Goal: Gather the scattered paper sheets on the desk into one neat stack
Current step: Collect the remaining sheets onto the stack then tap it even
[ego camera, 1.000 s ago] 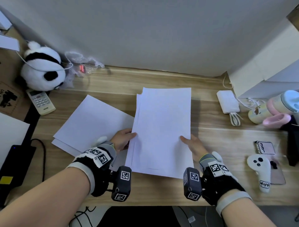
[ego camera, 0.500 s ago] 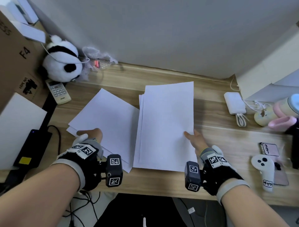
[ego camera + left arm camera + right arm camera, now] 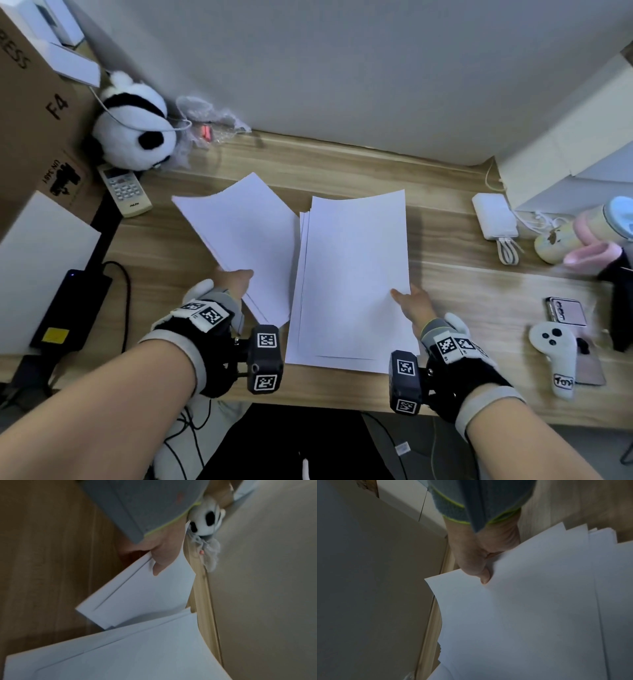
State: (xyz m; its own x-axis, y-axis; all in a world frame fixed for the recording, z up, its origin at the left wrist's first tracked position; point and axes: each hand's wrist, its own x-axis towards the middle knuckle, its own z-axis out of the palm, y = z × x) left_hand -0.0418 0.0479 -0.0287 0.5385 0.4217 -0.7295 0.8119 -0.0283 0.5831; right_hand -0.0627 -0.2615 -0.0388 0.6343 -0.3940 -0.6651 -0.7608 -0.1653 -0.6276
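A small bundle of loose white paper sheets (image 3: 245, 246) is pinched at its near edge by the left hand (image 3: 233, 284), thumb on top and the other fingers hidden beneath; the far end of the bundle is lifted clear of the pale wood-grain desk (image 3: 342, 161) and curls slightly. In the left wrist view at least two sheets are seen in this bundle, their edges stepped. The larger pile of white sheets (image 3: 352, 281) lies on the desk just beside it, gripped at its right edge by the right hand (image 3: 416, 308), thumb pressed on the top sheet; the fingers below are not shown. The pile's edges are fanned and uneven.

The paper is judged to be very light, limp and slippery sheet against sheet, so it is likely to sag, slide or crease if held by one corner. A hold at the middle of a long edge, with fingers spread underneath, would probably suit it best, and the edges would need tapping square against the desk.

The desk stands against a plain grey wall. At the far left a black-and-white plush panda (image 3: 133, 130), a white remote control (image 3: 125, 190) and a brown cardboard box (image 3: 30, 113) are seen. To the right lie a white power bank (image 3: 495, 216) with cable, a white game controller (image 3: 555, 356) and a folding phone (image 3: 565, 311).
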